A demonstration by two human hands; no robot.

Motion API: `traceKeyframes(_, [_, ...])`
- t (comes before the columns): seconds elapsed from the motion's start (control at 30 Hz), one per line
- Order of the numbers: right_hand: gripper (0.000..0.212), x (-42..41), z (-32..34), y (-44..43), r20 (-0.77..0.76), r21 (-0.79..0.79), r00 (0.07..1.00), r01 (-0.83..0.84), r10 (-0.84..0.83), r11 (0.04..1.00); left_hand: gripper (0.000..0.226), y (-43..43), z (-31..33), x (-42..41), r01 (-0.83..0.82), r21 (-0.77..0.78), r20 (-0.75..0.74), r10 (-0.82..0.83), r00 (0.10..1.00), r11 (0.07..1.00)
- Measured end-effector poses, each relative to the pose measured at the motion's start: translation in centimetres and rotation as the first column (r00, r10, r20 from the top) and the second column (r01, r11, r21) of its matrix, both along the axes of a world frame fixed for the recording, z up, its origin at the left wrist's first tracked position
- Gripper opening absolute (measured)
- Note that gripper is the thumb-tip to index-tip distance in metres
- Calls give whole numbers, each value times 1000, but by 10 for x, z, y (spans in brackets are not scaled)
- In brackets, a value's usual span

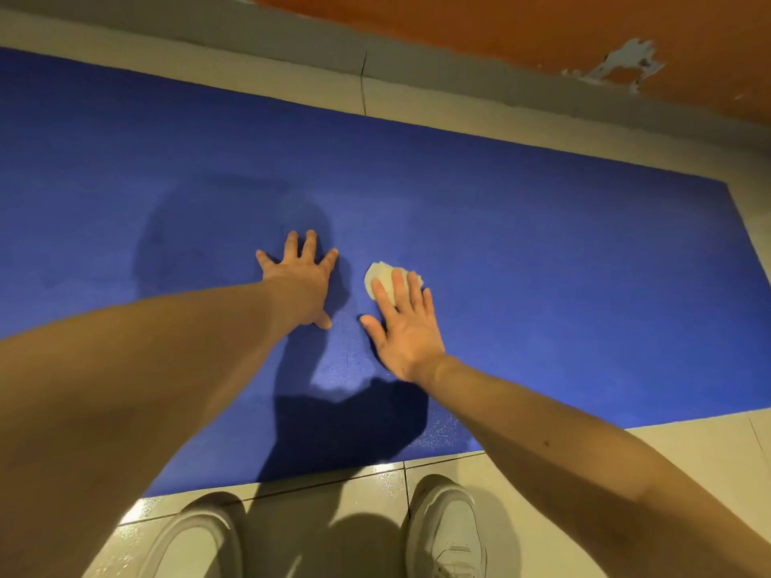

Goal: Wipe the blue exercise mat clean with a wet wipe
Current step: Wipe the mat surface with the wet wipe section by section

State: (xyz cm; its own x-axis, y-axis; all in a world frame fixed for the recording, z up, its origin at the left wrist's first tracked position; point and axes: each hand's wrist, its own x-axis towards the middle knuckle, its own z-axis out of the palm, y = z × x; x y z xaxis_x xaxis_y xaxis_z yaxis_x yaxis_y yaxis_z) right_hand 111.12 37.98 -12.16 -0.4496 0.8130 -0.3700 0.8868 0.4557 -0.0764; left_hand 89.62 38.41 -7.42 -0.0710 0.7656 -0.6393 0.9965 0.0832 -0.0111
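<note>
Person is bent over the mat (542, 264), which lies flat on the tile floor (688, 452) with its long side along the wall (500, 31). Shoes (446, 531) are on the floor just off the mat's near edge.

Left hand (300, 281): flat on the mat, fingers spread and straight, holding nothing. Reads as a brace that takes body weight and pins the mat so it doesn't creep under the wiping stroke.

Right hand (400, 323): also flat, fingers straight and close together, pressing the wipe (381, 277) onto the mat. No pinch. The wipe is bunched under the fingertips, with part of it poking out toward the far edge. My guess is that flat pressure gives more contact area than a pinch.

Wipe location: about mid-width of the mat, just right of the left hand, not touching it.

Mat: solid blue, fine texture, no curl at the visible edges. Right end is in view; left end runs out of frame. No obvious dirt. There's a darker patch beyond and left of the left hand, and I can't tell whether it's damp or the person's shadow. Slight sheen between the arms near the near edge could be a wet film or lamp glare.

The stretch toward the right end looks matte, so it's probably not wiped yet.
</note>
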Motion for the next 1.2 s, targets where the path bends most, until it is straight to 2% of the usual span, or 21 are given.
traceKeyframes(0.07, [75,10,4,27,52,-7,995,86,-85,996,126,1,1,0,2,-12,2,-2,1000,1000])
traceKeyframes(0.17, [74,21,13,69,124,-28,944,311,-306,950,125,1,1,-1,11,-16,-1,-11,1000,1000])
traceKeyframes(0.27, [75,12,14,77,55,-30,921,387,-385,922,125,2,1,-2,18,-22,0,-18,1000,1000])
traceKeyframes(0.33, [74,-2,12,58,-21,8,952,305,-305,952,125,2,2,-1,23,-24,-5,-23,1000,999])
traceKeyframes(0.43, [73,-20,4,8,-126,15,991,53,-51,998,119,5,3,-1,58,-20,-49,-59,997,998])
traceKeyframes(0.5, [75,-22,-1,-14,-95,1,992,-83,82,997,106,9,6,-2,84,9,-71,-83,994,996])
traceKeyframes(0.6, [76,-11,5,3,7,-25,995,-103,104,994,85,16,10,-3,76,77,-60,-71,996,994])
traceKeyframes(0.67, [74,-3,8,27,18,-9,999,-44,44,999,79,16,10,-5,37,115,-37,-32,999,993])
traceKeyframes(0.8, [77,3,15,81,76,-30,964,259,-256,965,86,14,6,-15,-3,141,-27,7,1000,990])
traceKeyframes(0.9, [82,-18,16,83,28,-62,927,374,-373,925,93,16,2,-23,-33,132,-20,36,999,991])
traceKeyframes(0.97, [83,-37,12,60,-64,-59,956,282,-285,958,96,19,-2,-25,-57,141,9,56,998,988])
traceKeyframes(1.03, [85,-47,8,38,-125,-45,986,110,-115,993,96,24,-3,-26,-92,168,48,85,995,981])
traceKeyframes(1.13, [80,-32,7,49,-108,-16,992,-60,58,998,95,35,-3,-28,-135,197,77,122,990,971])
traceKeyframes(1.2, [76,-13,6,75,-64,17,997,-34,35,999,97,43,-2,-32,-161,193,89,146,985,968])
